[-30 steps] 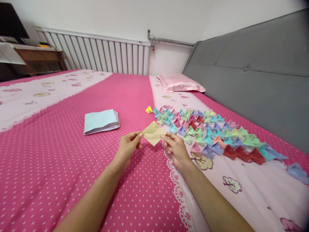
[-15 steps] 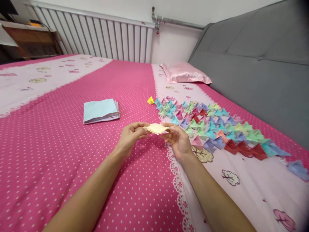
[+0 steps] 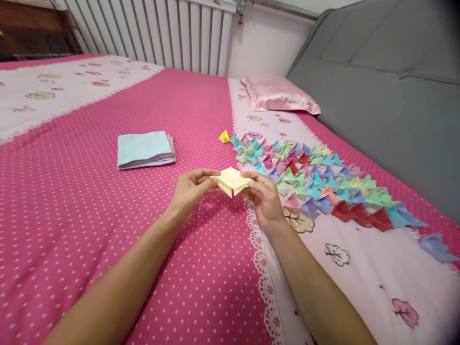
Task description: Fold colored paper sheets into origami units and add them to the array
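Pale yellow is the folded paper, and it is held up over the bed, right in the middle, between two hands. The left hand pinches one end, with its thumb and fingers pressed on the paper. The right hand pinches the other end the same way. The paper looks thin and crisp. Its top is flat like a diamond, and the near side has flaps with a small slit between them.

Just past the right hand, lots of little paper boats crowd close together, so that side is very full. They have pointy tips and come in green, blue, pink, purple, orange and red. One purple boat sits apart, far over on the right. A bright yellow paper shape stands at the far left tip of the bunch. Off to the left is a paper stack, with light blue on top and wavy, uneven edges.

Under everything is the bed cover, pink with white dots, with pale strips that have lacy edges and printed trees. Farther back lies a shiny, puffy pink pillow. Beside it rises a smooth grey headboard. A white radiator with tall bars stands behind the bed.
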{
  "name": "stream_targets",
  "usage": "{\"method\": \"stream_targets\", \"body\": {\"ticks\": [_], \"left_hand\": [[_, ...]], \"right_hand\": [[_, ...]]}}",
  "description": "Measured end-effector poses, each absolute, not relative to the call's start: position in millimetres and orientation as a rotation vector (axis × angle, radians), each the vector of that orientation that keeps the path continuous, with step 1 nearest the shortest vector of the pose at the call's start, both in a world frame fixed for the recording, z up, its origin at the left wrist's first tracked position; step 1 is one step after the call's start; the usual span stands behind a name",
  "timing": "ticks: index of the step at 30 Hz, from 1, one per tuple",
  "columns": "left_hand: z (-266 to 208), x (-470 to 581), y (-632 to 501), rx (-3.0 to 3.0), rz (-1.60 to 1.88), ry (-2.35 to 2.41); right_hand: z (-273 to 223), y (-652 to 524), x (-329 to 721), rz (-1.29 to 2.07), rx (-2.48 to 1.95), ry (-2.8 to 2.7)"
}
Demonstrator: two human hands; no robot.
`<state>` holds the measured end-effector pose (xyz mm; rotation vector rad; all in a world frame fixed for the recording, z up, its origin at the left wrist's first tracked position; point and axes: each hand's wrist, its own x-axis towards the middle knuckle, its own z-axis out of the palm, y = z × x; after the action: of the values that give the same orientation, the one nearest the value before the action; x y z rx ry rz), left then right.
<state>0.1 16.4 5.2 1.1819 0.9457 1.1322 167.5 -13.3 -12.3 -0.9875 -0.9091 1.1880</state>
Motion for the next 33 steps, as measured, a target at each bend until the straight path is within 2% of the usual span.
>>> {"method": "stream_targets", "body": {"ticks": [23, 33], "left_hand": [[1.7, 5.2, 14.3, 1.364, 1.335, 0.928], [7.6, 5.3, 10.5, 1.263, 1.33, 0.979]], "right_hand": [[-17.9, -10.2, 161.2, 0.858, -0.995, -1.13], [-14.0, -14.0, 154.2, 0.831, -1.072, -1.024]]}}
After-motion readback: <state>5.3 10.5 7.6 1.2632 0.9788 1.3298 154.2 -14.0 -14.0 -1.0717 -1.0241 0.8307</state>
